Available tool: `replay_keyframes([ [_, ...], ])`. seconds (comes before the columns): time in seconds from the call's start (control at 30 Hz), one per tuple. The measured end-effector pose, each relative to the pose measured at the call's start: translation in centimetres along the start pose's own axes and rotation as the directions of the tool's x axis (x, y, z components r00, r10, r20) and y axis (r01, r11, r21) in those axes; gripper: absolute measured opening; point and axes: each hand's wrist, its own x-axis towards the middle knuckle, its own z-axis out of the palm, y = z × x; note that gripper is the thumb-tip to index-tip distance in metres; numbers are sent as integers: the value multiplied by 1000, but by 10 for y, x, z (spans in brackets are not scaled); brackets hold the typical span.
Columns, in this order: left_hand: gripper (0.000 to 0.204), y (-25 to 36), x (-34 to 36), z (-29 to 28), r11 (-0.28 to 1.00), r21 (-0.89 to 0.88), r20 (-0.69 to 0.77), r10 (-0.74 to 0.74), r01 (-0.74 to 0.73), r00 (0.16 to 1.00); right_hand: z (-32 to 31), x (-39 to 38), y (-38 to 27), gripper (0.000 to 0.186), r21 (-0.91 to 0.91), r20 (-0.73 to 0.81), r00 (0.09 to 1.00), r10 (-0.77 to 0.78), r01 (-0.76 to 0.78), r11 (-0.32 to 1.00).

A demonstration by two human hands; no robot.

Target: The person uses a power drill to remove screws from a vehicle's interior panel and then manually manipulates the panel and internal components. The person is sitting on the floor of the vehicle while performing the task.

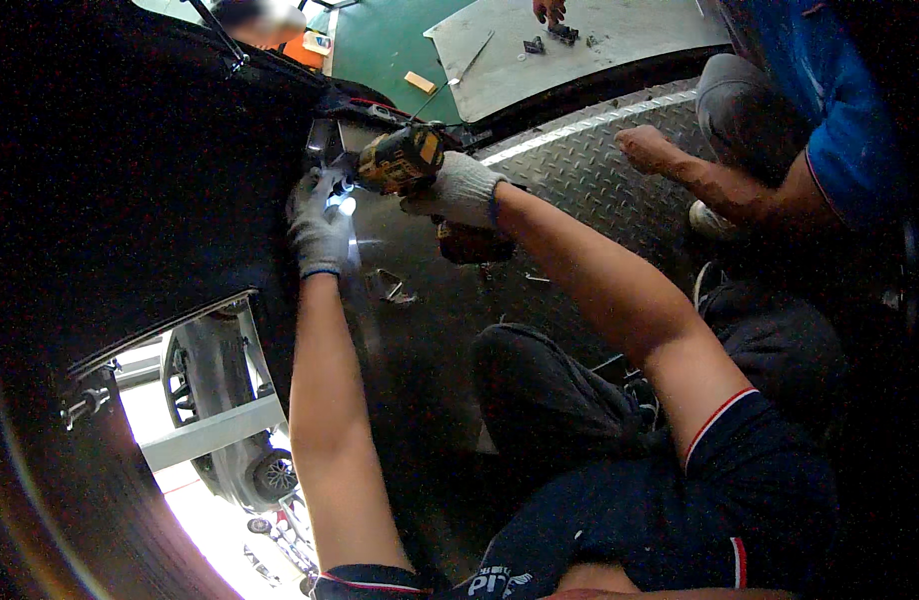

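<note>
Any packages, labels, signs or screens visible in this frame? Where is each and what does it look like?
Small box or packet: on the green floor at the top, beside a person in orange; light-coloured, too blurred to tell more.
Label on the drill: dark patch on the yellow body, held by the right hand near the left hand.
No signs or screens.

Yellow-and-black drill (402, 160), grey knit gloves, silver diamond-patterned floor plate (590, 170), green floor (380, 45).
</note>
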Motion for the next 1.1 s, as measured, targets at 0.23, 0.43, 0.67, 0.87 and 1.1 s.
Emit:
replay_keyframes([
  [0.23, 84, 23, -3, -7, 945, -228, -20, -244, 233, 970, 9, 20, 9, 32, -32, 38, 996, 84, -83, 996],
  [0.43, 62, 27, -1, -7, 953, -248, 23, -175, 175, 984, 26, 34, 27, 34, -130, 58, 998, 33, -25, 991],
  [0.67, 50, -6, -6, 17, 962, -221, 74, -148, 161, 986, 30, 44, 35, 31, -111, 73, 997, 6, 2, 994],
  [0.87, 45, 17, -12, 2, 892, -281, 109, -338, 355, 935, -3, 58, 12, 27, -214, 227, 972, 60, -10, 977],
  [1.1, 42, 32, 4, 8, 839, -247, 184, -450, 485, 874, 35, 59, 33, 28, 71, 114, 993, -17, 9, 997],
])
